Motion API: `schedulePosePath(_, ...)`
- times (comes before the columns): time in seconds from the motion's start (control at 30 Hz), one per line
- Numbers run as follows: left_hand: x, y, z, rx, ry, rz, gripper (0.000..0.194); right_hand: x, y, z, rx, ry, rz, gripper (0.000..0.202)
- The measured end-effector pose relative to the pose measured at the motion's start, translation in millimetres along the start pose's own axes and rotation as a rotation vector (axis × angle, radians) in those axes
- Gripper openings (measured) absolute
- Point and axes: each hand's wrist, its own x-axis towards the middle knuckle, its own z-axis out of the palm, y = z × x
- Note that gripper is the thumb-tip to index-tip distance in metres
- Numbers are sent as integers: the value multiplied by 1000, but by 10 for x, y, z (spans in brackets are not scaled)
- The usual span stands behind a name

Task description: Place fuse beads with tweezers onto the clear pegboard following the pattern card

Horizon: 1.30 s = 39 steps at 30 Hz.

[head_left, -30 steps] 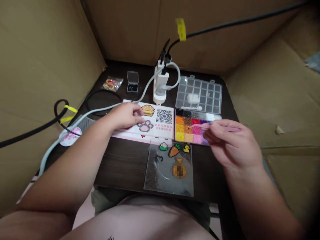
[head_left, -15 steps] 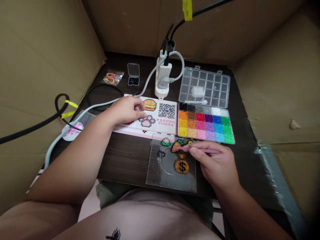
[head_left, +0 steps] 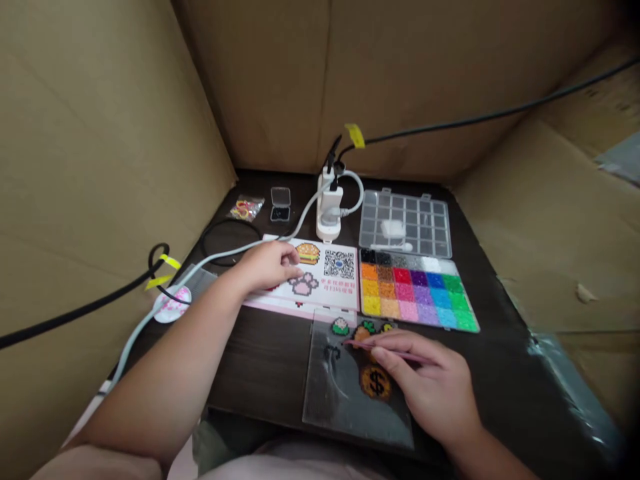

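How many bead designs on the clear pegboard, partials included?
5: green-and-white one at far left; carrot beside it; yellow one, partly hidden, at far right; dollar-sign one nearer the wearer; small black piece at left. The right hand may hide more.

The left hand (head_left: 270, 268) curls loosely just left of centre; the right hand (head_left: 436, 383) pinches at lower right.

Right hand (head_left: 435, 381) holds pink tweezers (head_left: 363, 345) over pegboard (head_left: 345, 407); at its eleven o'clock, left hand (head_left: 270, 267) on pattern sheet (head_left: 317, 272); at one, bead organizer (head_left: 420, 323)
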Motion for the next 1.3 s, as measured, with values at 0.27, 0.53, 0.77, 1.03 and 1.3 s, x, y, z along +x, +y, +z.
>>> schedulePosePath(0.27, -4, -7, -7, 24, 14, 13, 27, -3, 11, 9, 4, -8, 25, 10)
schedulePosePath(0.53, -10, 16, -7, 45, 59, 29, 28, -24, 20, -5, -7, -7, 56, 10)
schedulePosePath(0.77, -20, 51, -22, 72, 30, 15, 28, -1, 14, 18, 13, -16, 67, 9)
schedulePosePath(1.03, -12, 66, -5, 73, 56, -3, 26, -33, -3, 43, -21, -19, 4, 13)
schedulePosePath(1.3, 2, 89, 4, 58, 53, -17, 24, -52, 10, 49, -23, -128, -111, 17)
